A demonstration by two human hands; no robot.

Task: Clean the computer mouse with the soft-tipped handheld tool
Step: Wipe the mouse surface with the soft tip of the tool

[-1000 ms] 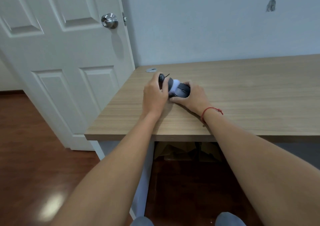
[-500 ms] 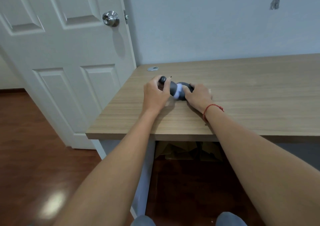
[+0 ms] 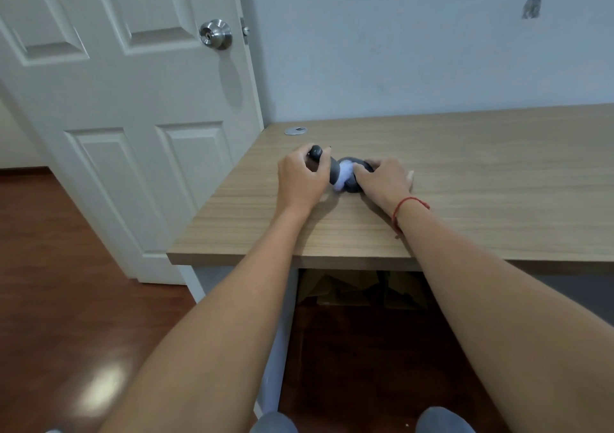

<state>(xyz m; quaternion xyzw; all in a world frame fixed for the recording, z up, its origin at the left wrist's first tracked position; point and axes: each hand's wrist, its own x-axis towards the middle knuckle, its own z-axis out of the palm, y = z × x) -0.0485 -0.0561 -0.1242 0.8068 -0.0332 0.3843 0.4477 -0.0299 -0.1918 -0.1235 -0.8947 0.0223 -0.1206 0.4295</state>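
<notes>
A dark computer mouse (image 3: 356, 183) lies on the wooden desk (image 3: 465, 180) near its left end. My right hand (image 3: 382, 180) grips it from the right side and holds it down. My left hand (image 3: 300, 180) is closed around the dark grey handle of the cleaning tool (image 3: 327, 167). The tool's soft white tip (image 3: 344, 175) presses against the left side of the mouse. Much of the mouse is hidden by my right fingers and the white tip.
A round metal grommet (image 3: 295, 130) sits at the desk's back left corner. A white door (image 3: 126, 117) with a steel knob (image 3: 216, 33) stands left of the desk. Cardboard (image 3: 358, 288) lies under the desk, above a dark wood floor (image 3: 66, 299).
The tool's white tip has shifted across the mouse, from its upper left towards its left front side. My right hand has slid a little further over the mouse.
</notes>
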